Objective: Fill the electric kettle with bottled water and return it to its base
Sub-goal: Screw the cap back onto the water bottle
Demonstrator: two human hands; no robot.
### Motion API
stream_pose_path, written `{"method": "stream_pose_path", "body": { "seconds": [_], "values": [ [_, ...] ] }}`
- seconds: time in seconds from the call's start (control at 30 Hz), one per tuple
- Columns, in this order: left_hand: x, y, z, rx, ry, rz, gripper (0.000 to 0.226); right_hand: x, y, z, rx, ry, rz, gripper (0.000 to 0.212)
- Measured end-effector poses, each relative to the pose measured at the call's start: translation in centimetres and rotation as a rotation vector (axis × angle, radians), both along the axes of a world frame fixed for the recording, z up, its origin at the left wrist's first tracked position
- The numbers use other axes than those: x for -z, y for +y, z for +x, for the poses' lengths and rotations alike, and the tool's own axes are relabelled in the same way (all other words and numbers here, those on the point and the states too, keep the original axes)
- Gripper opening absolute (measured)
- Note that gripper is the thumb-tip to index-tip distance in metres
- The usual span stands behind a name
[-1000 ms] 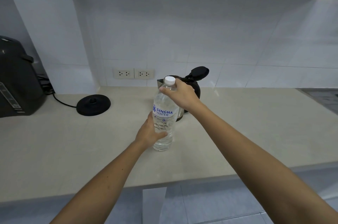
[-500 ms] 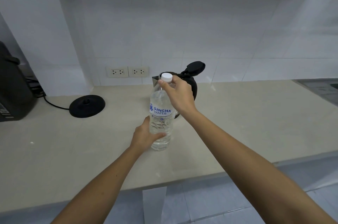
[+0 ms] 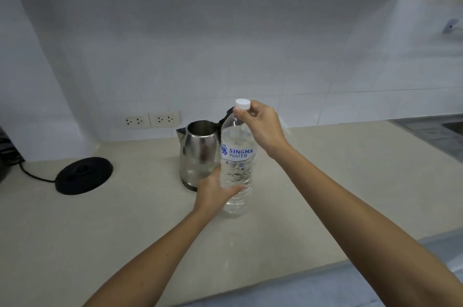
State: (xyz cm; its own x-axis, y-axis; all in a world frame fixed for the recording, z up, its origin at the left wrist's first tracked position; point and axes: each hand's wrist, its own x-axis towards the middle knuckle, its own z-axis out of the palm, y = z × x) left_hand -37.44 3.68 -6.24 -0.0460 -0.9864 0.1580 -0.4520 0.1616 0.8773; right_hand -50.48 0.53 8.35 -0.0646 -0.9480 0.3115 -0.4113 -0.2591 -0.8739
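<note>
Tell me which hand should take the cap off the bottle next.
The right hand. Its fingers already pinch the white cap, while the left hand wraps the bottle low on its body, steadying it upright on the counter.

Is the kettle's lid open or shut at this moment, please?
Open. The kettle shows its bare steel mouth, and the black lid stands tipped back behind the bottle.

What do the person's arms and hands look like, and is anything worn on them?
Both forearms are bare up to the edge of the picture: no sleeves show. The left hand and the right hand wear no gloves, and I see no rings, watch or bracelet on them.
</note>
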Motion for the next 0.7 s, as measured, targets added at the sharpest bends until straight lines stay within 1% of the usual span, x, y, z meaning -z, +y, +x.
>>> {"method": "stream_pose_path", "body": {
  "seconds": [0.17,0.4,0.53,0.7],
  "values": [
    [-0.5,-4.2,-6.6,0.003,0.038,-0.014,0.062,-1.7,-3.5,-6.3,-0.049,0.000,-0.028,0.022],
    [-0.6,-10.6,-15.5,-0.056,0.083,0.050,0.054,-1.6,-9.7,-14.5,-0.138,-0.033,-0.008,0.020],
    [0.4,-13.3,-18.6,-0.093,0.092,0.088,0.054,-0.4,-12.7,-17.6,-0.166,-0.057,0.014,0.017],
    [1.1,-15.7,-20.2,-0.086,0.079,0.126,0.047,0.7,-15.6,-19.9,-0.206,-0.063,0.043,0.024]
  ]
}}
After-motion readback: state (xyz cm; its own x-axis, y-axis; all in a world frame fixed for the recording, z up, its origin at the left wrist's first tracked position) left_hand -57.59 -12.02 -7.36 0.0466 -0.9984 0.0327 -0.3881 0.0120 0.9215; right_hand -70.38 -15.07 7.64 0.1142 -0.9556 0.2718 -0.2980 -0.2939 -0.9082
